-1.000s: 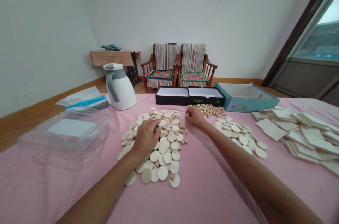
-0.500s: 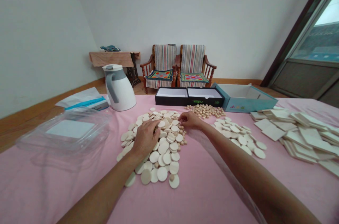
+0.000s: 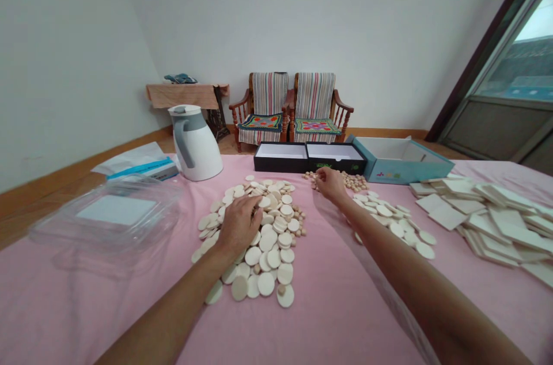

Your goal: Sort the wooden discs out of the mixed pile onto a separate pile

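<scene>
A heap of pale round wooden discs [image 3: 268, 239] covers the middle of the pink cloth, with several small wooden beads [image 3: 299, 228] mixed in along its right side. My left hand [image 3: 240, 221] lies on the left part of this heap, fingers curled inward; what they close around is hidden. Farther back, my right hand [image 3: 330, 182] hovers at the left part of a separate pile of wooden beads [image 3: 355, 182]. Its fingertips are pinched together, and anything between them is too small to make out.
Behind the beads stand black box trays [image 3: 280, 164] and a light-blue box [image 3: 408, 169]. More discs [image 3: 389, 218] and a stack of square wooden tiles [image 3: 496, 215] lie to the right. A white-grey jug [image 3: 203, 152] and a clear plastic container [image 3: 108, 221] are on the left.
My right hand has moved right and away from me, from the edge of the disc heap to the bead pile. My left hand has stayed on the discs.
</scene>
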### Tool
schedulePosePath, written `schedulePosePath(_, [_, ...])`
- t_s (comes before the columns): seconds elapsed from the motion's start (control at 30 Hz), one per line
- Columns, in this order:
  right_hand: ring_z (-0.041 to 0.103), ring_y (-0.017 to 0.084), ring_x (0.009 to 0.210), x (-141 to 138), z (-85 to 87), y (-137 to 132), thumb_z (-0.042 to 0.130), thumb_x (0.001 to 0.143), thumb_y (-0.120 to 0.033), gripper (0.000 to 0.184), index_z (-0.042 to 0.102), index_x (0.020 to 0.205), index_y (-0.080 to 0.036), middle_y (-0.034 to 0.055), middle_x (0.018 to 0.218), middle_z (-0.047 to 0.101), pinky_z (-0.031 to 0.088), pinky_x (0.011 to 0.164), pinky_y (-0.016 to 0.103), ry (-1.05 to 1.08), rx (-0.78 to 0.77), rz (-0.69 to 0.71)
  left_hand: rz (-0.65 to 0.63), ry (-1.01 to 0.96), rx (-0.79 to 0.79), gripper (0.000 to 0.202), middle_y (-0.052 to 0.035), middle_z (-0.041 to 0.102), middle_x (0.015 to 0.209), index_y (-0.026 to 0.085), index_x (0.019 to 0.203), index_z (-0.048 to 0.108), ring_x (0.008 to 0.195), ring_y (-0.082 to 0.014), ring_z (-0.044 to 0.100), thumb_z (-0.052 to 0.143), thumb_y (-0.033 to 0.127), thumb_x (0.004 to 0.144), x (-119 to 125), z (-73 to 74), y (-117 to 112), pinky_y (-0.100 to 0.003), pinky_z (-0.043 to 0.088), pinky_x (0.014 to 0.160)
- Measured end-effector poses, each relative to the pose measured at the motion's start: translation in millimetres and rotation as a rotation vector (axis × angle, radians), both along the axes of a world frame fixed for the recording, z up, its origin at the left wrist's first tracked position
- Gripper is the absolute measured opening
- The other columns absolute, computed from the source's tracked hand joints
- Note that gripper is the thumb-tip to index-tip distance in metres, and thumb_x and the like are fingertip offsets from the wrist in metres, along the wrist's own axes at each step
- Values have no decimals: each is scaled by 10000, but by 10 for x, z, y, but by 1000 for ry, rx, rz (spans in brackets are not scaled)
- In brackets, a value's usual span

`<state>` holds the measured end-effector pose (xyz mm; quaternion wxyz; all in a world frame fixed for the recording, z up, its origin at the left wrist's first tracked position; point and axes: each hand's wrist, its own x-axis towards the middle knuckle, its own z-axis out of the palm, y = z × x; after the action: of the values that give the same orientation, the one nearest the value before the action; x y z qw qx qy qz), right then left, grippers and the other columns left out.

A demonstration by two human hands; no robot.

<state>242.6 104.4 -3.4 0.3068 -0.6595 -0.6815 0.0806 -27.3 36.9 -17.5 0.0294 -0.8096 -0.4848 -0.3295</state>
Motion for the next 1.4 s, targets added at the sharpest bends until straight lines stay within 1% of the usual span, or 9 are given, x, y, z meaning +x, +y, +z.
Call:
schedulePosePath(0.1, [586, 140, 725, -18, 8, -76, 480, 772, -109, 243, 681, 900, -158, 55, 807, 678, 411, 646, 234, 25, -13, 118, -2, -3, 4, 279, -76, 655, 1122, 176, 1105, 610, 1083, -240, 562, 494, 219, 856, 1, 3, -4, -426, 432, 974])
schedulePosePath(0.2, [587, 113, 669, -119, -44, -192, 594, 708, -136, 152, 691, 817, -178, 5, 747, 680, 424, 620, 200, 46, -90, 326, 4, -7, 1, 277, -76, 654, 1120, 176, 1101, 611, 1079, -238, 564, 495, 221, 853, 5, 8, -8, -421, 435, 970])
schedulePosePath(0.33, [576, 103, 637, -262, -129, -324, 603, 689, -142, 137, 674, 805, -155, 5, 712, 666, 421, 595, 190, 85, -164, 501, 6, -4, 5, 277, -77, 659, 1107, 180, 1097, 613, 1069, -239, 569, 501, 219, 847, 7, 10, -7, -421, 442, 959])
schedulePosePath(0.5, [545, 92, 597, -287, -151, -341, 564, 653, -86, 181, 658, 787, -162, -15, 666, 636, 380, 555, 180, 29, -118, 394, 14, -3, 6, 278, -78, 658, 1108, 179, 1099, 614, 1072, -240, 567, 500, 223, 850, 7, 9, -7, -423, 439, 962])
schedulePosePath(0.63, [537, 121, 614, -140, -90, -222, 538, 635, -44, 197, 642, 770, -144, 9, 656, 611, 373, 577, 214, 7, -68, 206, 4, 0, 3, 281, -80, 656, 1116, 174, 1107, 609, 1073, -240, 565, 494, 227, 856, 4, 9, -3, -425, 437, 964])
schedulePosePath(0.8, [574, 155, 784, -4, 3, -143, 443, 726, -38, 260, 638, 855, -153, 71, 867, 644, 399, 678, 252, 13, 8, 34, 2, 2, 9, 271, -80, 660, 1097, 175, 1096, 610, 1056, -239, 569, 496, 225, 855, 0, 1, -1, -424, 444, 953])
schedulePosePath(1.13, [539, 98, 601, -167, -91, -503, 583, 610, -66, 168, 596, 748, -161, -3, 702, 633, 369, 541, 187, -16, -204, 419, 4, 1, 9, 273, -78, 660, 1105, 176, 1093, 614, 1065, -238, 570, 492, 228, 854, 2, 7, -2, -422, 443, 957])
schedulePosePath(1.27, [524, 98, 618, -227, -110, -540, 558, 603, -45, 196, 584, 756, -165, -5, 717, 619, 348, 539, 186, -20, -199, 427, 0, 6, 7, 278, -80, 658, 1109, 171, 1099, 611, 1064, -237, 569, 490, 227, 855, 3, 17, -7, -421, 444, 955])
schedulePosePath(1.4, [513, 103, 597, -201, -124, -471, 548, 600, -40, 155, 561, 687, -168, -7, 670, 600, 345, 538, 198, -4, -164, 355, 3, 11, 5, 281, -81, 655, 1111, 171, 1104, 607, 1060, -236, 570, 491, 223, 854, 6, 20, -11, -417, 444, 953])
